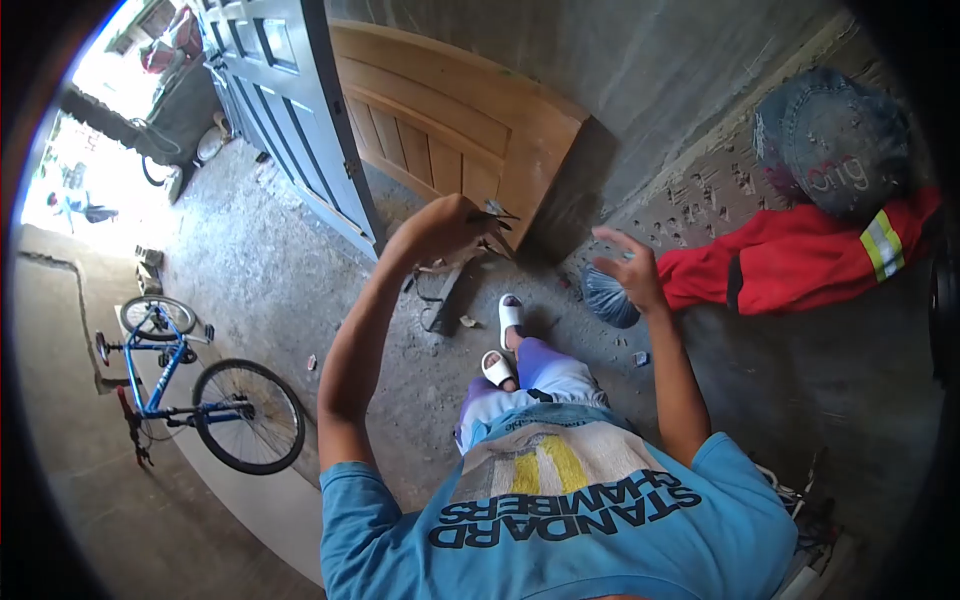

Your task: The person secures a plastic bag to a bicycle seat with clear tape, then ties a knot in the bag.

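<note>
My left hand (pixel 445 225) is raised in front of the wooden door panel, fingers closed around a small dark pointed metal tool (pixel 495 216). The tool's tip sticks out to the right; its exact kind is too small to make out. To the right, my right hand (pixel 630 272) is held up with fingers apart and nothing visible in it. In the view, it overlaps a dark bluish plastic bundle (pixel 605 300) on the floor. A red garment (pixel 790 258) with a reflective stripe lies just right of that hand.
A wooden door panel (pixel 520 130) leans on the wall beside an open grey door (pixel 290 110). A blue bicycle (pixel 165 375) stands at left. Denim cloth (pixel 830 135) lies at upper right. Scraps and a dark metal piece (pixel 440 310) lie on the concrete floor (pixel 250 260).
</note>
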Available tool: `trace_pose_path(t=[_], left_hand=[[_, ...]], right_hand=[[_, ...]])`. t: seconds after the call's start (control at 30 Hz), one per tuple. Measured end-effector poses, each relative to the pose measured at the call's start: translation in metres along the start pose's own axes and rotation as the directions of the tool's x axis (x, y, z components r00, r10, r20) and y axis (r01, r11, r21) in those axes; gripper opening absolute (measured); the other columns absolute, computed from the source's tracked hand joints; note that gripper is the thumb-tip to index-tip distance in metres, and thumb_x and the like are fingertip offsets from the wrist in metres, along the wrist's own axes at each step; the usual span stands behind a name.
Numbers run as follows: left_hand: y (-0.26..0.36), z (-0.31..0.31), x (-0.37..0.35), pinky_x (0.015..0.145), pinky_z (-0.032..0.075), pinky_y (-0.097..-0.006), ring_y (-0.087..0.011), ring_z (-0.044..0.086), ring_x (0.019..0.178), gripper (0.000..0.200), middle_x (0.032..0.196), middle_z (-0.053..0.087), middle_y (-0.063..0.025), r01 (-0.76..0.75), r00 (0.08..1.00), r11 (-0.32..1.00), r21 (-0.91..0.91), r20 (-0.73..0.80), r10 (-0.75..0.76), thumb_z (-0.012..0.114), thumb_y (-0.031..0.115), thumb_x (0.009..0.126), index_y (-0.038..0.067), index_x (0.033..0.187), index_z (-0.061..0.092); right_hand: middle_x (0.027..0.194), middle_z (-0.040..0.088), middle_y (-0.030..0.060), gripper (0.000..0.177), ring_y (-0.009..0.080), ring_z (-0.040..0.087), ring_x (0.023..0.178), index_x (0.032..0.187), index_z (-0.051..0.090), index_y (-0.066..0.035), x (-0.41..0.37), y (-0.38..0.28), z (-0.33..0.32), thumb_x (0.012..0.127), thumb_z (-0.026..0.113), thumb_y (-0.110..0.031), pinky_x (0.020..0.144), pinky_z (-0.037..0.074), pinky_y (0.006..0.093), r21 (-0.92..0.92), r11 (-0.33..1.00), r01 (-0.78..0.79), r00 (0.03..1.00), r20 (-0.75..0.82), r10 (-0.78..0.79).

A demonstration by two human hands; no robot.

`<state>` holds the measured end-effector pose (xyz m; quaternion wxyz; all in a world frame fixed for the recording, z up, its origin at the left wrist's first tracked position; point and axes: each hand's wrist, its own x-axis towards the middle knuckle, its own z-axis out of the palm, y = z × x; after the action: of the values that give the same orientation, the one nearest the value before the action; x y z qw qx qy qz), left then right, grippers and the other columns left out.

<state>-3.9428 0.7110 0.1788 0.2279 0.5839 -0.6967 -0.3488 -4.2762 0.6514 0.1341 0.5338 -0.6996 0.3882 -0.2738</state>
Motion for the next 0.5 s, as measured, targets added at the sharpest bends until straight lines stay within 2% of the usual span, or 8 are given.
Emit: trace_pose_path(t=[0.07, 0.13, 0.17, 0.27, 0.3, 0.4, 0.43, 0.5], left_hand=[[0.011, 0.000, 0.023, 0.067, 0.049, -0.0379, -0.0270, 0.066, 0.071, 0.030, 0.076, 0.067, -0.0177, 0.001, 0.997, 1.000, -0.018, 0.075, 0.001, 0.060, 0.029, 0.088, 0.001, 0.093, 0.069], [0.045, -0.015, 0.041, 0.069, 0.048, -0.0360, -0.0236, 0.066, 0.074, 0.031, 0.081, 0.068, -0.0176, 0.058, 0.982, 0.998, -0.014, 0.181, -0.055, 0.060, 0.028, 0.089, 0.000, 0.099, 0.067], [0.052, -0.021, 0.052, 0.068, 0.047, -0.0362, -0.0231, 0.063, 0.071, 0.033, 0.078, 0.067, -0.0166, 0.046, 0.985, 0.996, -0.071, 0.167, -0.033, 0.060, 0.031, 0.089, -0.001, 0.098, 0.066], [0.056, -0.024, 0.088, 0.066, 0.047, -0.0365, -0.0229, 0.061, 0.067, 0.035, 0.072, 0.064, -0.0151, 0.080, 0.952, 0.989, -0.127, -0.284, -0.114, 0.057, 0.032, 0.091, -0.002, 0.097, 0.065], [0.052, -0.021, 0.101, 0.075, 0.046, -0.0444, -0.0371, 0.062, 0.088, 0.031, 0.088, 0.063, -0.0217, 0.100, 0.917, 0.988, -0.115, -0.375, -0.136, 0.053, 0.026, 0.092, -0.003, 0.103, 0.060], [0.030, 0.006, 0.149, 0.081, 0.044, -0.0440, -0.0381, 0.058, 0.098, 0.036, 0.097, 0.060, -0.0244, -0.165, 0.779, 0.985, -0.040, -0.619, 0.106, 0.050, 0.028, 0.093, -0.003, 0.112, 0.054], [0.039, 0.000, 0.159, 0.085, 0.044, -0.0428, -0.0371, 0.057, 0.098, 0.039, 0.096, 0.058, -0.0249, -0.075, 0.919, 0.936, -0.345, -0.387, -0.069, 0.048, 0.030, 0.095, -0.003, 0.116, 0.051], [0.038, 0.003, 0.188, 0.082, 0.045, -0.0405, -0.0335, 0.058, 0.091, 0.036, 0.091, 0.058, -0.0212, -0.089, 0.925, 0.894, -0.440, -0.370, -0.090, 0.045, 0.030, 0.097, -0.003, 0.110, 0.051]], right_hand=[[0.124, 0.058, 0.0169, 0.082, 0.0181, 0.054, 0.114, 0.130, 0.047, 0.003, 0.020, -0.060, 0.027, 0.069, 0.080, -0.041, 0.096, 0.042, 0.0325, -0.178, 0.976, 0.126, 0.992, 0.004, -0.127], [0.133, 0.051, 0.0181, 0.090, 0.0239, 0.050, 0.121, 0.136, 0.041, 0.000, 0.062, -0.054, 0.046, 0.068, 0.080, -0.045, 0.104, 0.036, 0.0351, -0.197, 0.897, 0.395, 0.919, 0.086, -0.386], [0.132, 0.052, 0.0172, 0.091, 0.0241, 0.049, 0.122, 0.135, 0.041, 0.000, 0.076, -0.053, 0.052, 0.067, 0.080, -0.046, 0.104, 0.036, 0.0355, -0.061, 0.949, 0.309, 0.947, 0.113, -0.301], [0.128, 0.054, 0.0146, 0.092, 0.0236, 0.050, 0.121, 0.135, 0.042, 0.000, 0.110, -0.029, 0.061, 0.066, 0.081, -0.048, 0.102, 0.037, 0.0359, 0.210, 0.963, 0.168, 0.975, 0.109, -0.194], [0.127, 0.054, 0.0138, 0.092, 0.0232, 0.050, 0.120, 0.135, 0.042, 0.000, 0.118, -0.022, 0.064, 0.066, 0.081, -0.048, 0.102, 0.037, 0.0359, 0.278, 0.950, 0.144, 0.980, 0.094, -0.176], [0.120, 0.057, 0.0118, 0.084, 0.0191, 0.052, 0.114, 0.130, 0.046, -0.001, 0.132, -0.031, 0.070, 0.069, 0.080, -0.046, 0.098, 0.040, 0.0337, 0.234, 0.965, 0.118, 0.993, -0.047, -0.110], [0.115, 0.059, 0.0105, 0.076, 0.0167, 0.054, 0.110, 0.127, 0.049, -0.001, 0.139, -0.023, 0.074, 0.071, 0.079, -0.044, 0.095, 0.041, 0.0320, 0.262, 0.960, 0.095, 0.993, -0.090, -0.074], [0.111, 0.060, 0.0077, 0.063, 0.0139, 0.055, 0.101, 0.121, 0.053, -0.001, 0.158, -0.007, 0.069, 0.074, 0.077, -0.037, 0.087, 0.045, 0.0298, 0.398, 0.909, -0.122, 0.986, -0.060, 0.158]])
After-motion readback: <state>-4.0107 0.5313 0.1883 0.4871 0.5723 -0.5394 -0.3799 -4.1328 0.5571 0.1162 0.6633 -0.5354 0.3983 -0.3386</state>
